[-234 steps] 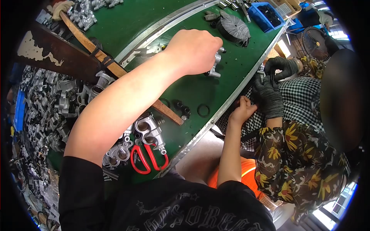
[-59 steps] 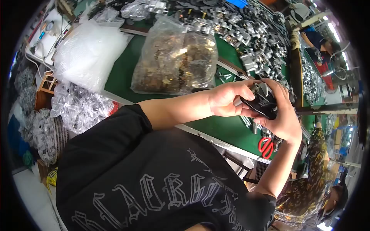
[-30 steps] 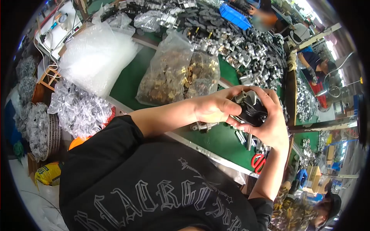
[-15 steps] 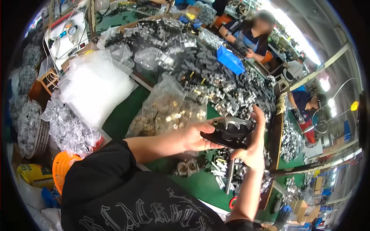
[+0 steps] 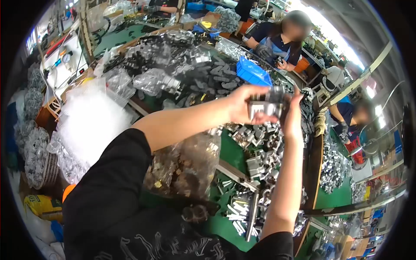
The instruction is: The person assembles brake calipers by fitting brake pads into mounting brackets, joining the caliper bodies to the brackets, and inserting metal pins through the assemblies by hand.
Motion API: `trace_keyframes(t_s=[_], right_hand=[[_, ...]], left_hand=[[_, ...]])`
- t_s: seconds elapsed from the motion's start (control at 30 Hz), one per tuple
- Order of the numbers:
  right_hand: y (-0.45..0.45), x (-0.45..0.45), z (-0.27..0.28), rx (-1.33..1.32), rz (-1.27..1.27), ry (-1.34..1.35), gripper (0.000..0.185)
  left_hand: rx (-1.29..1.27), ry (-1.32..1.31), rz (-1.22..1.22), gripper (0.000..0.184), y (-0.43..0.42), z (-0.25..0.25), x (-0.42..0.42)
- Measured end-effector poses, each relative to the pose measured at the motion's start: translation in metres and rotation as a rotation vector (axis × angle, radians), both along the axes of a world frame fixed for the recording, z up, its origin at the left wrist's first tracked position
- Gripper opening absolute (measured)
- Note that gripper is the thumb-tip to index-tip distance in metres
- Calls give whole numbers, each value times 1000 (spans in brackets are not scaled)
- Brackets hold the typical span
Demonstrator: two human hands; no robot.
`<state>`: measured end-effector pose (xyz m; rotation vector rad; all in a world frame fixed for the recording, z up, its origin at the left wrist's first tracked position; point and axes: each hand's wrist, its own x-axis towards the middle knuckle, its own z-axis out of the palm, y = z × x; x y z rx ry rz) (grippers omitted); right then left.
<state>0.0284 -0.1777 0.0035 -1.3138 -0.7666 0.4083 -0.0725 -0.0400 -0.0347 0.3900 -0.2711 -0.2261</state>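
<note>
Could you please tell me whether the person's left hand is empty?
No, the left hand grips a metal part above the cluttered green table.

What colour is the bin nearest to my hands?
The bin is blue; the head view shows it.

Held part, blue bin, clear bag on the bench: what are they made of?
Held part: probably metal, silvery, going by its bright grey shine; blur leaves the exact finish uncertain.
Blue bin: likely moulded plastic, smooth, judging by its even colour.
Clear bag: looks like thin plastic film, glossy, given its see-through sheen and wrinkles.
</note>
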Motion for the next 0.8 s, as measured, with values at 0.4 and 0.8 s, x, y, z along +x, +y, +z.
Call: trace_keyframes(t_s=[0.4, 0.8], right_hand=[[-103, 32, -123, -261, -458, -240, 55], [-102, 32, -136, -266, -471, -158, 51]], left_hand=[[326, 196, 720, 29, 90, 1, 294], [233, 540, 1101, 30, 96, 20, 321]])
